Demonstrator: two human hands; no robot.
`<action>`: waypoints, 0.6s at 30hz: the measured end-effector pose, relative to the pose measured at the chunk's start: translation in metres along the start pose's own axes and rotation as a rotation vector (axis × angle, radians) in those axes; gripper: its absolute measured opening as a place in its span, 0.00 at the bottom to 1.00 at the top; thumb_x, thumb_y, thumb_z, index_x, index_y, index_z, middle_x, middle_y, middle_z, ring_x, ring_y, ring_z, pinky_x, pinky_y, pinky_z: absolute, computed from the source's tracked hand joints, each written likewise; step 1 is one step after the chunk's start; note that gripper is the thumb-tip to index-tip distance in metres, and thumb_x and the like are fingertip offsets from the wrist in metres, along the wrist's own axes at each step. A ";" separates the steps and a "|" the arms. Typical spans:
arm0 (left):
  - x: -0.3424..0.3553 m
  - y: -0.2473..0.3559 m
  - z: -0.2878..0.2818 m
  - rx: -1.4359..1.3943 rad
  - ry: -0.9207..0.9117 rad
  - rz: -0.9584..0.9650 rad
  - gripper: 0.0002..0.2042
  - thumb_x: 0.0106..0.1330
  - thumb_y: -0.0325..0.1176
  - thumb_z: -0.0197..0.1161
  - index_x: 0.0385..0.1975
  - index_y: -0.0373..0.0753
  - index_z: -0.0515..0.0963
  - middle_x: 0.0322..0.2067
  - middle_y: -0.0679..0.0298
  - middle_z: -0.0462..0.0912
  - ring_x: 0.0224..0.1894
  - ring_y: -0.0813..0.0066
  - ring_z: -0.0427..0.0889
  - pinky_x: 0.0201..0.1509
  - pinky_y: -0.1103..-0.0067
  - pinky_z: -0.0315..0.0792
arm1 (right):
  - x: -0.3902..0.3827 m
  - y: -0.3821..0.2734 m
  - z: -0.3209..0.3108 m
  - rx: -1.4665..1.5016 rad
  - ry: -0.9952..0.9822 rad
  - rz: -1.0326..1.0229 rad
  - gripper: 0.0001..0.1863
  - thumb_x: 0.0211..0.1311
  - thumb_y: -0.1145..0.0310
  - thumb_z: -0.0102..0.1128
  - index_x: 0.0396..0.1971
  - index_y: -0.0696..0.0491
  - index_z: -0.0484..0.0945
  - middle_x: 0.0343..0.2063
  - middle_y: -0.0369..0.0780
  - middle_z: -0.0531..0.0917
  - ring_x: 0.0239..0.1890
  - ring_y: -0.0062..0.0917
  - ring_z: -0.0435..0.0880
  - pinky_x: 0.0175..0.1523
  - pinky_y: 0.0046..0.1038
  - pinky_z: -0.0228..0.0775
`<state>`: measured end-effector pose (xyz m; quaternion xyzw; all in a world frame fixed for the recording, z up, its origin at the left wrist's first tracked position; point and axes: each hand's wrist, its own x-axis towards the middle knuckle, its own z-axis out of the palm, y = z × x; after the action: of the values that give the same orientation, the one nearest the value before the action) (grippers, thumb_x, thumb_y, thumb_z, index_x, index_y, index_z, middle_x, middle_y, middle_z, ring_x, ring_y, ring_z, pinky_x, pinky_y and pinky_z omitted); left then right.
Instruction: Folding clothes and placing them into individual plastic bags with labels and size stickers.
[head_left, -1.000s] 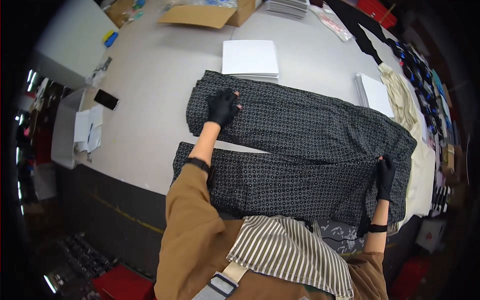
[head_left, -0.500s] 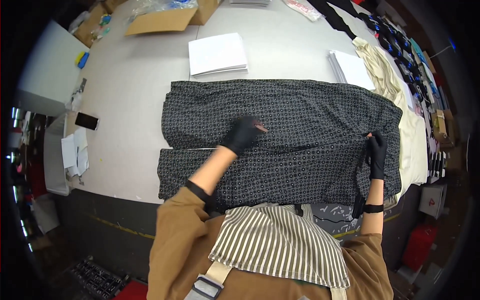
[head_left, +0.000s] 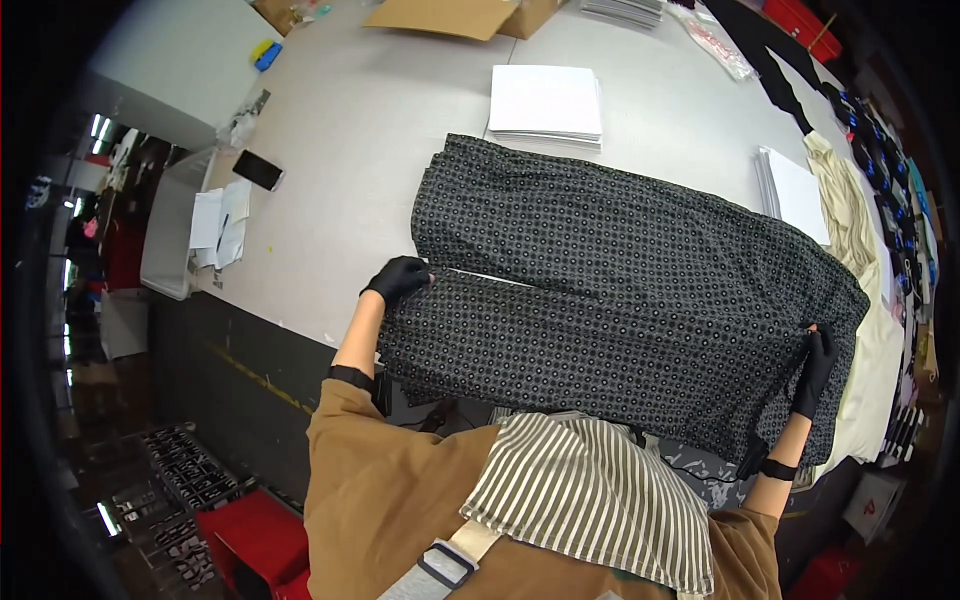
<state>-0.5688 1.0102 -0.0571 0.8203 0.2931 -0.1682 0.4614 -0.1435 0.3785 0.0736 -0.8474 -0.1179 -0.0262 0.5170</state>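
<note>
Dark patterned trousers (head_left: 620, 250) lie spread across the table, legs toward the left and waist end toward the right. The two legs part at a narrow gap on the left. At the hem corner of the nearer leg, my left hand (head_left: 400, 279), in a black glove with bare fingertips showing, is closed on the fabric. My right hand (head_left: 818, 365), gloved alike, pinches the cloth near the waist end, where the fabric bunches into folds. Part of the near edge hangs over the table's front.
Beyond the trousers sits a stack of white sheets (head_left: 545, 100), with another stack (head_left: 797, 195) at the right. Cream fabric (head_left: 868, 370) lies under the waist end. A phone (head_left: 258, 170), papers (head_left: 220, 225) and a clear bin (head_left: 165, 250) are at the left. A cardboard box (head_left: 440, 15) stands at the back.
My left hand has moved left from the middle of the trousers to the nearer leg's hem and closed on it. My right hand keeps its hold near the waist. The view has shifted left.
</note>
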 end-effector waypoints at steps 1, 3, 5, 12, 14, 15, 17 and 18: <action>0.005 -0.012 -0.003 -0.008 0.095 -0.040 0.23 0.48 0.52 0.65 0.36 0.38 0.79 0.34 0.56 0.82 0.37 0.59 0.80 0.43 0.71 0.71 | 0.001 0.000 0.002 0.004 0.012 0.019 0.07 0.57 0.72 0.52 0.32 0.55 0.78 0.19 0.27 0.72 0.18 0.09 0.64 0.23 0.15 0.52; 0.018 -0.030 -0.005 -0.028 0.280 -0.115 0.21 0.49 0.49 0.65 0.36 0.38 0.79 0.34 0.57 0.82 0.37 0.61 0.80 0.43 0.72 0.71 | 0.000 0.002 0.006 0.013 0.023 0.030 0.07 0.57 0.72 0.53 0.32 0.55 0.78 0.19 0.27 0.72 0.18 0.09 0.64 0.23 0.15 0.52; 0.035 -0.034 0.003 0.023 0.282 -0.144 0.21 0.49 0.48 0.65 0.37 0.38 0.79 0.34 0.57 0.82 0.38 0.62 0.80 0.43 0.72 0.71 | 0.000 0.003 0.007 0.025 0.057 0.053 0.07 0.57 0.72 0.53 0.33 0.55 0.78 0.18 0.27 0.72 0.18 0.09 0.64 0.22 0.15 0.52; 0.041 -0.047 0.019 0.113 0.339 -0.162 0.19 0.51 0.44 0.65 0.37 0.37 0.76 0.30 0.60 0.80 0.34 0.71 0.78 0.39 0.76 0.71 | -0.001 0.010 0.010 0.007 0.044 0.057 0.06 0.58 0.71 0.53 0.32 0.55 0.78 0.18 0.27 0.71 0.17 0.10 0.64 0.22 0.16 0.53; 0.038 -0.039 0.018 -0.289 0.499 0.043 0.17 0.51 0.43 0.65 0.35 0.37 0.75 0.27 0.62 0.78 0.32 0.73 0.76 0.38 0.77 0.71 | -0.002 0.012 0.008 0.004 0.051 0.062 0.06 0.58 0.70 0.53 0.32 0.55 0.78 0.18 0.27 0.71 0.17 0.10 0.64 0.22 0.16 0.53; 0.033 -0.040 0.016 -0.490 0.582 0.140 0.16 0.52 0.42 0.65 0.33 0.37 0.75 0.26 0.64 0.77 0.31 0.74 0.75 0.37 0.77 0.70 | -0.001 0.012 0.009 0.004 0.039 0.066 0.07 0.58 0.70 0.53 0.32 0.55 0.78 0.18 0.27 0.71 0.17 0.10 0.64 0.22 0.16 0.53; 0.030 -0.039 0.010 -0.598 0.519 0.093 0.15 0.51 0.41 0.64 0.32 0.37 0.74 0.26 0.65 0.76 0.30 0.76 0.74 0.36 0.78 0.70 | -0.002 0.009 0.011 0.002 0.017 0.076 0.07 0.58 0.70 0.53 0.32 0.55 0.78 0.17 0.28 0.71 0.16 0.11 0.64 0.22 0.16 0.54; 0.031 -0.038 0.006 -0.705 0.452 0.050 0.14 0.51 0.40 0.64 0.31 0.37 0.74 0.26 0.67 0.75 0.30 0.77 0.72 0.36 0.79 0.70 | -0.003 0.010 0.011 0.001 0.014 0.078 0.07 0.58 0.70 0.53 0.32 0.55 0.78 0.17 0.28 0.71 0.16 0.11 0.64 0.22 0.16 0.54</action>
<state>-0.5689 1.0304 -0.1027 0.6352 0.4065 0.1378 0.6421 -0.1451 0.3827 0.0592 -0.8510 -0.0812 -0.0117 0.5187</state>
